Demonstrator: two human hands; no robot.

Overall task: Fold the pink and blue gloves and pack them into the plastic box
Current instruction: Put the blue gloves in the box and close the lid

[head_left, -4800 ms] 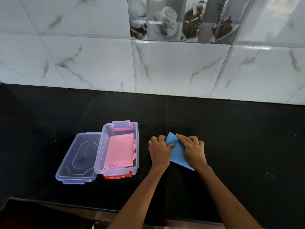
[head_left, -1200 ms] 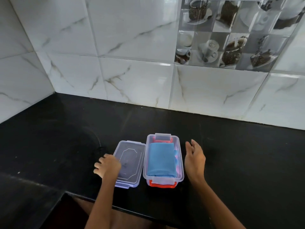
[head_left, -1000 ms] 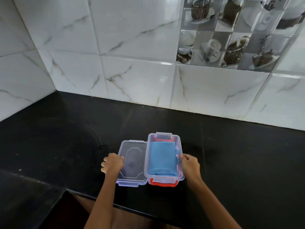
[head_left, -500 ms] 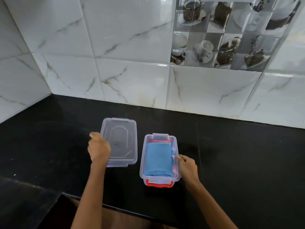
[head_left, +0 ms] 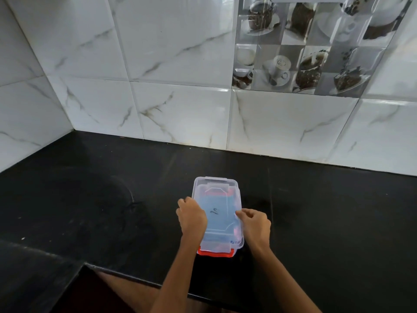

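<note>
Lifted earlier, clear ridged lid (head_left: 217,199) now covers rectangular plastic box (head_left: 239,241).

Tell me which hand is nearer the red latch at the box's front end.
Left. The left hand grips the lid's left edge with its wrist beside the red latch; the right hand sits further away on the right.

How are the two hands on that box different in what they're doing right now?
The left hand is curled into a fist-like grip over the lid's left edge, while the right hand pinches at the right edge with fingertips. The left hand covers part of the lid top; the right hand stays beside the plastic box. Both press the clear lid over the blue glove inside.
</note>
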